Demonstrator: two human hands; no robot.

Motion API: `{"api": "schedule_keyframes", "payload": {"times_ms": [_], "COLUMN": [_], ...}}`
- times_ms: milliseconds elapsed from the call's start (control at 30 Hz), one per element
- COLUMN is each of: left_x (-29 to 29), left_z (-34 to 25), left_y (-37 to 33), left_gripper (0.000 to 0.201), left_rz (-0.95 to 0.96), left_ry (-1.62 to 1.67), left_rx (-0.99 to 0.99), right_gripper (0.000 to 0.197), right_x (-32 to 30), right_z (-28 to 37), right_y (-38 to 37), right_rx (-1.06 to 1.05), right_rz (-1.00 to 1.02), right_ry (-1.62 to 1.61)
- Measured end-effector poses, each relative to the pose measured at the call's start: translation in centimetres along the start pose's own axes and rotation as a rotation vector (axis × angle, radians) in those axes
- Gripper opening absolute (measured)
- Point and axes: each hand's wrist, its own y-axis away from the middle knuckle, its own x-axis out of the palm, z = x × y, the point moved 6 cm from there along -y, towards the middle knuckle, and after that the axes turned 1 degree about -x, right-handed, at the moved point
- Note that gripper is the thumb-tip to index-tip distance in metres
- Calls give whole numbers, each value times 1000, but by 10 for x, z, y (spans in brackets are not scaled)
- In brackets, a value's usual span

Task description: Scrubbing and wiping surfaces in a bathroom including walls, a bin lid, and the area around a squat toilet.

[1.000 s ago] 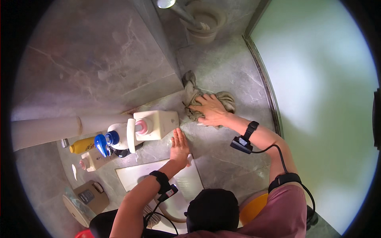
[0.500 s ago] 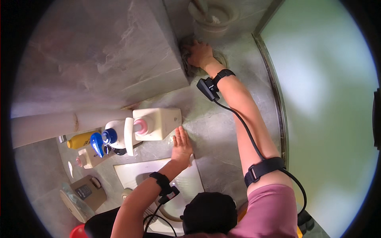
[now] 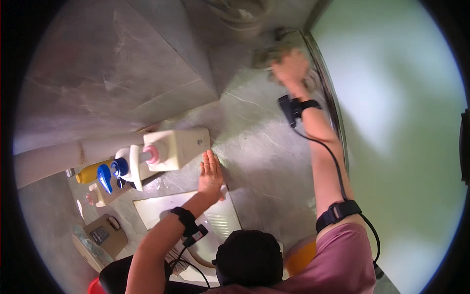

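Note:
My right hand (image 3: 292, 68) is stretched far forward, pressing a grey-brown rag (image 3: 268, 58) onto the tiled floor (image 3: 259, 132) close to the door track. Motion blurs both this hand and the rag. My left hand (image 3: 211, 179) rests with its fingers stretched out and holds nothing. Its fingertips lie beside a large white bottle (image 3: 188, 144) with a pink-collared pump, and its heel is at the edge of a white squat toilet (image 3: 161, 205).
A pale bucket (image 3: 242, 19) stands at the far end. A frosted glass door (image 3: 391, 122) runs along the right, a tiled wall block (image 3: 147, 68) at left. Further left are a blue-pump bottle (image 3: 119, 166), a yellow bottle (image 3: 93, 173) and a brown box (image 3: 108, 235).
My right hand has swept the rag right, from the wall corner to near the door track. My left hand stays down beside the bottle. The whole view has shifted slightly.

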Motion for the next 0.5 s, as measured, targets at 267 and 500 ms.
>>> {"api": "schedule_keyframes", "payload": {"times_ms": [267, 500], "left_x": [-7, -14], "left_z": [6, 13], "left_y": [9, 90], "left_gripper": [126, 58], "left_rz": [4, -608], "left_ry": [-33, 103], "left_rx": [12, 530], "right_gripper": [61, 65], "right_x": [-29, -22], "right_z": [92, 59], "right_y": [217, 322], "right_rx": [-561, -849], "right_rz": [-15, 273], "right_ry": [-377, -221]}}
